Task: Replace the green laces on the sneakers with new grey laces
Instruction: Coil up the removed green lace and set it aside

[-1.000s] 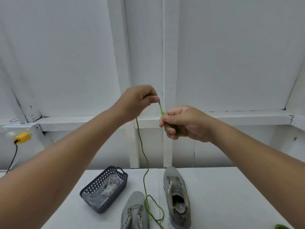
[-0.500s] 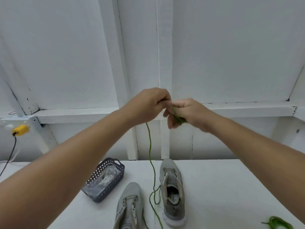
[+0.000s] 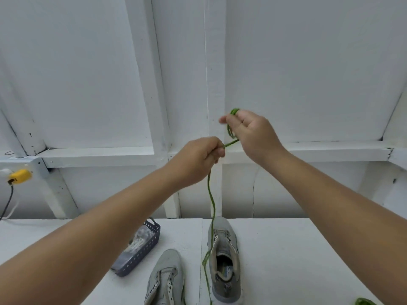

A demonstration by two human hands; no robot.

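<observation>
Green lace (image 3: pixel 211 201), thin and kinked, hangs from left hand (image 3: pixel 199 158) pinching it; right hand (image 3: pixel 253 134) fingers half-curled, lace coiled round them. Two unlaced sneakers (image 3: pixel 224 258) below.

At mid-frame the green lace (image 3: pixel 211 194) hangs down from the raised hands to the table (image 3: pixel 286 249), a thin line across the open air between the two forearms. Below it, two sneakers (image 3: pixel 223 258) fill the lower centre of the tabletop, with a dark basket (image 3: pixel 141 249) just to their left. Bare table surface lies at lower right, between the right sneaker and the right forearm. A coiled green lace (image 3: pixel 362 302) sits at the bottom right edge.
</observation>
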